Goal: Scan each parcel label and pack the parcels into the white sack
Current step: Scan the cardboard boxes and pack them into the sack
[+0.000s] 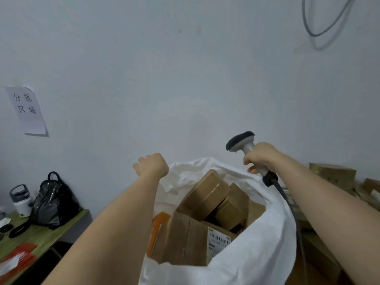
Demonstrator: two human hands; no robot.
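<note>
The white sack (257, 249) stands open in front of me, filled with several brown cardboard parcels. One parcel (205, 194) lies tilted on top, and a larger box (185, 241) below it shows a white shipping label (218, 239). An orange envelope (159, 229) is wedged against the sack's left side. My left hand (152, 164) is raised beside the sack's upper left rim with its fingers loose and nothing in it. My right hand (259, 158) grips the handle of a grey barcode scanner (239, 141) above the sack's far rim, and the scanner's black cable (287, 204) trails down the sack's right side.
A green-topped table (51, 231) at the left carries a black bag (54, 202), a white bottle (20, 200) and red-orange envelopes (18, 256). More cardboard boxes (337, 175) are stacked at the right. A white wall with a paper sign (26, 110) lies close behind the sack.
</note>
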